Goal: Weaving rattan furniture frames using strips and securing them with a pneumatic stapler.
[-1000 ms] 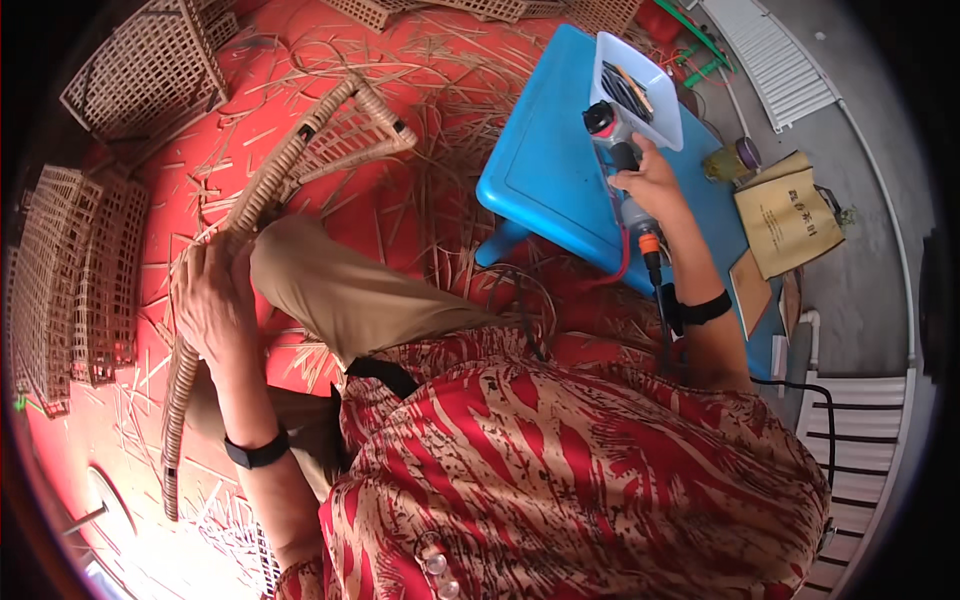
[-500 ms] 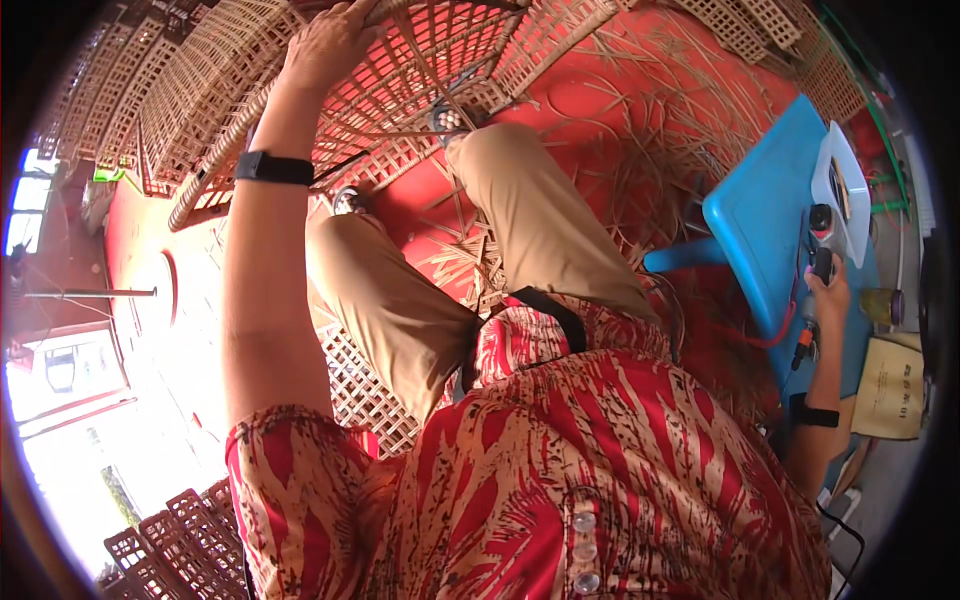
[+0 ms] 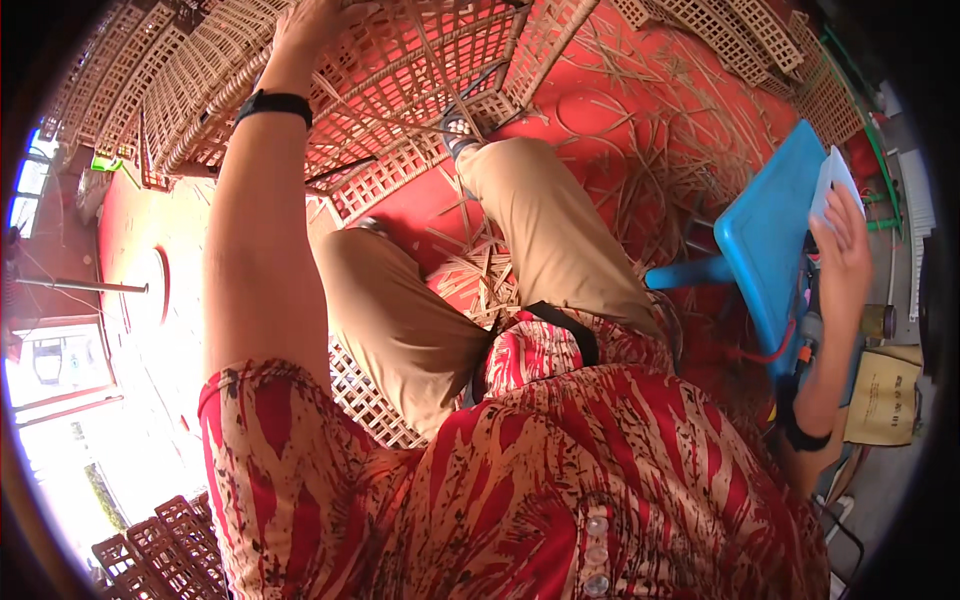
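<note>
A large open-weave wicker basket lies tilted in front of my legs. My left hand is closed over its rim at the top edge of the view, with the fingertips blurred and partly out of sight. On the right, my right hand reaches over a white tray on a blue plastic stool. Its fingers are stretched and slightly apart at the tray's edge, and nothing shows in them. What lies in the tray is hidden. A grey and orange tool rests beside my right forearm.
Loose cane strips litter the red floor. Stacked woven panels stand at the far left, more woven pieces at the far right. A jar and a yellowish packet sit right of my forearm. A red hose curves by the stool.
My right hand has let go of the black-ended tool and moved up to the white tray. My left hand has shifted up and left, and the basket has shifted in view.
</note>
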`<action>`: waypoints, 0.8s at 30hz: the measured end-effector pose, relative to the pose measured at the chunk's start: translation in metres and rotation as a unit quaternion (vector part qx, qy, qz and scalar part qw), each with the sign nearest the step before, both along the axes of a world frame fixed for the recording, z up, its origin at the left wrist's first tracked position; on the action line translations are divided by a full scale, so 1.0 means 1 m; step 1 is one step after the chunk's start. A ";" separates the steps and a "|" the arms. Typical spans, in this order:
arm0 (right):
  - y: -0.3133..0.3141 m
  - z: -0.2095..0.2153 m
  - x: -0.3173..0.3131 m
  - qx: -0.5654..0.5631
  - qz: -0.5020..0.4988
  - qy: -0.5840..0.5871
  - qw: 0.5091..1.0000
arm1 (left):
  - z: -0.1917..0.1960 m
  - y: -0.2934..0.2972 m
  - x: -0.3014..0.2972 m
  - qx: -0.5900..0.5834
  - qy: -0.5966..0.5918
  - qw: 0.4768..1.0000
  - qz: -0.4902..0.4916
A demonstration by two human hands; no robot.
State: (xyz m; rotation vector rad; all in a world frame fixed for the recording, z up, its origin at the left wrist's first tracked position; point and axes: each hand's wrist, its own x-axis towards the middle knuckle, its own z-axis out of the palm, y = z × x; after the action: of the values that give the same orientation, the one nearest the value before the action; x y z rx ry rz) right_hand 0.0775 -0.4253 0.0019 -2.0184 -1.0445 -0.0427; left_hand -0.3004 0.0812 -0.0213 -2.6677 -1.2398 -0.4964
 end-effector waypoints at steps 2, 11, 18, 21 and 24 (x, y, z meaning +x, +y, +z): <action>0.092 0.004 -0.083 -0.024 0.055 0.051 0.997 | -0.015 0.045 -0.026 -0.008 0.008 1.000 0.012; 0.500 -0.159 -0.205 -0.093 0.430 0.221 0.870 | -0.054 0.257 -0.016 -0.067 -0.027 0.997 -0.017; 0.650 -0.308 -0.324 -0.048 0.470 0.165 0.866 | -0.086 0.273 -0.006 -0.108 -0.045 0.993 -0.002; 0.676 -0.349 -0.332 -0.026 0.524 0.311 0.793 | -0.087 0.260 0.007 -0.111 -0.003 0.992 0.055; 0.653 -0.361 -0.316 -0.046 0.591 0.469 0.655 | -0.098 0.255 0.005 -0.074 -0.073 0.992 0.064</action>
State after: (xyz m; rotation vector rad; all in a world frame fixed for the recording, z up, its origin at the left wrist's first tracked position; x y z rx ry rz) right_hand -0.2381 0.2273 -0.3593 -0.7647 -1.3700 1.5717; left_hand -0.2952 0.3358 -0.1189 -2.6895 -1.5355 -0.6130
